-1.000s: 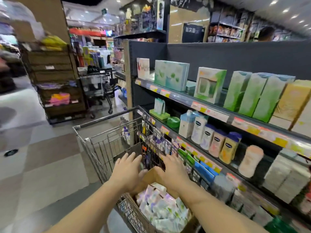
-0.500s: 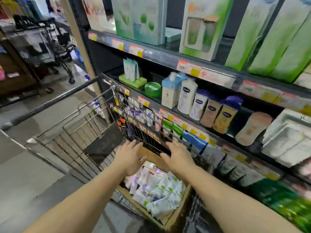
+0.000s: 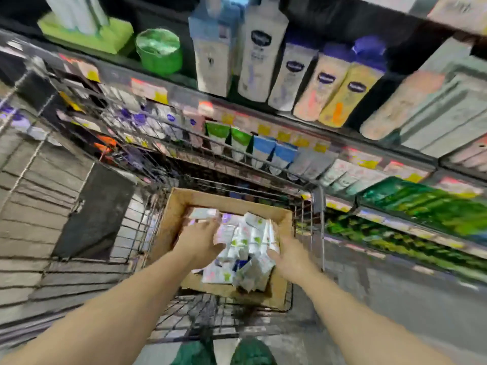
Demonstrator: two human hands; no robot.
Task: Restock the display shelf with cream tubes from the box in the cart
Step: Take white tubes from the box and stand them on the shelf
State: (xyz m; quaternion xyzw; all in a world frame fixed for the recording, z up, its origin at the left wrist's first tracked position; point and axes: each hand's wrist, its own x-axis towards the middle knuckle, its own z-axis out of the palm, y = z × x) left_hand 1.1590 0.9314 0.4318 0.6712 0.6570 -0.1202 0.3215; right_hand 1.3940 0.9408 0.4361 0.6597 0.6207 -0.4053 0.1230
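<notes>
A cardboard box (image 3: 228, 199) sits in the wire cart (image 3: 317, 206), heaped with white cream tubes (image 3: 247, 241) that carry green and pink marks. My left hand (image 3: 199, 242) presses on the heap's left side with its fingers curled round some tubes. On the right side my right hand (image 3: 291, 258) does the same, fingertips hidden among the tubes. The bunch is clasped between the two hands. Behind the cart, the display shelf (image 3: 287, 137) holds rows of green, blue and pale tubes. The picture is blurred.
Lotion bottles (image 3: 263, 54) and a green jar (image 3: 159, 50) stand on the shelf above. Green packs (image 3: 421, 206) fill the lower shelf to the right. A dark flap (image 3: 95, 212) lies in the cart's left part. Green shoes (image 3: 250, 351) show below.
My view has tipped down onto the cart. Both hands have moved from the box's far rim down into the box and closed in on the heap of tubes.
</notes>
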